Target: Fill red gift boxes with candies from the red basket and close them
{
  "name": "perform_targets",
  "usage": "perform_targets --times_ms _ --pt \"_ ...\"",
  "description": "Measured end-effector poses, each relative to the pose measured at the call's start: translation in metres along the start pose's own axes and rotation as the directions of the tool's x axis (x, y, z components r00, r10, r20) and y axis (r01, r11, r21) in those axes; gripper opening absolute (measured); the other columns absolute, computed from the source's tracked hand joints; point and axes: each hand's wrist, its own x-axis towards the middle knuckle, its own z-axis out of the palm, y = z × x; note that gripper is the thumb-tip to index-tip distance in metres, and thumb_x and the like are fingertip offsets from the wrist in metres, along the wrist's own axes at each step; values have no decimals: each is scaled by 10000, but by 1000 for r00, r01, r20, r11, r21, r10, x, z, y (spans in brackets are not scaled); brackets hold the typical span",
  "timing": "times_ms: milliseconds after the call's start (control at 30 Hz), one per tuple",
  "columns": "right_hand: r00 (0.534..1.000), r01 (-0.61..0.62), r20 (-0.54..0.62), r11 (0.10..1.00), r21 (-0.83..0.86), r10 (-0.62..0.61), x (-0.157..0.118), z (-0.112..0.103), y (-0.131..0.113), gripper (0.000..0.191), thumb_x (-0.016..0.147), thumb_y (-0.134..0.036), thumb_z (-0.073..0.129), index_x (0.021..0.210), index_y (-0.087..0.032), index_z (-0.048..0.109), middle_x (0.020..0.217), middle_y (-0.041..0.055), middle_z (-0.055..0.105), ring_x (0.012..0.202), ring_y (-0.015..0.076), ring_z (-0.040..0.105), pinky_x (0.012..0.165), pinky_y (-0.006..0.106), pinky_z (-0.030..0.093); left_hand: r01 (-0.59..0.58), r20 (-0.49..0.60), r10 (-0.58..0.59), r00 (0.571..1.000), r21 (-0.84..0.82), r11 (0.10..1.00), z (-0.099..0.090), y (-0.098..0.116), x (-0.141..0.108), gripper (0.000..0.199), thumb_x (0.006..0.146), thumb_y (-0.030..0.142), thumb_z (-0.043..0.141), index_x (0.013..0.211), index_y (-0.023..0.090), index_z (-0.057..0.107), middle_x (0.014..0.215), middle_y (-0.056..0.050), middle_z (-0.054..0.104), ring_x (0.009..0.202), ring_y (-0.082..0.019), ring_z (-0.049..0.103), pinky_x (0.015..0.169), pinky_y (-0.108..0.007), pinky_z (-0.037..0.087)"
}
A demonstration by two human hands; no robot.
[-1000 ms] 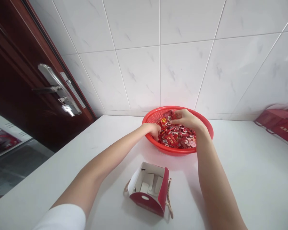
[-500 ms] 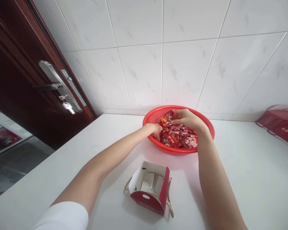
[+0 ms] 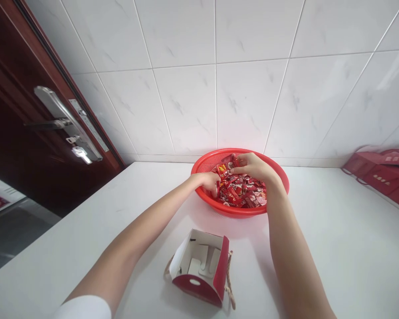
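Note:
A red plastic basket [image 3: 284, 177] with mesh sides holds a heap of small red wrapped candies [image 3: 241, 190]. At its left side my left hand [image 3: 210, 181] reaches over the rim, fingers curled in around a red-wrapped candy; the fingertips are partly hidden. My right hand [image 3: 255, 168] comes in over the right part of the heap, thumb and fingers closed on red wrapped candy near the back. In front of the basket stands an open red and white carton [image 3: 199, 288] with its top flaps apart and white inner flaps showing. A twisted rope handle [image 3: 229, 281] hangs at its side.
Everything stands on a white table [image 3: 136, 195] against a tiled wall [image 3: 186, 106]. Red gift boxes [image 3: 382, 175] lie at the far right. To the left is a dark red door [image 3: 16, 133] with a metal handle and keys [image 3: 81, 153].
The view has shifted slightly, so things sit further left. My left hand has lifted a little within the basket, its curled fingers showing more. My right hand stays over the candies.

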Motion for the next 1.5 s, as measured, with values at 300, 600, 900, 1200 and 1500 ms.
perform_targets --times_ms 300,600,900,1200,1500 --pt "994 3 -106 996 93 7 13 -2 12 175 758 -217 736 920 -156 712 761 29 716 651 146 617 584 256 464 -342 -387 88 918 -659 669 1 0 -5 176 901 221 672 1061 150 680 964 -74 772 847 -183 772 886 -330 608" --pt "996 5 -88 988 155 9 10 0 8 231 784 -150 747 1015 -150 732 797 47 749 656 151 652 621 268 519 -385 -375 120 919 -791 477 4 -1 -12 222 816 299 813 958 145 740 950 -83 801 878 -219 773 934 -388 599" --pt "1000 -8 17 993 119 6 5 2 0 129 790 -133 744 918 -147 735 713 21 715 632 144 647 544 239 513 -445 -419 164 893 -765 466 8 0 -18 423 712 516 871 909 159 759 894 -43 779 850 -203 726 882 -355 586" --pt "998 9 66 996 88 -15 8 2 5 169 748 -196 794 901 -155 737 668 4 686 561 128 606 480 228 471 -465 -422 205 883 -722 512 9 0 -18 589 639 678 856 884 150 768 892 -60 780 899 -231 730 878 -371 585" --pt "999 45 3 985 167 -46 9 2 6 157 754 -170 768 905 -141 737 739 35 729 647 149 652 583 256 526 -473 -416 243 876 -645 600 9 -3 -17 514 821 634 717 1004 160 788 975 -83 798 943 -238 734 909 -375 577"
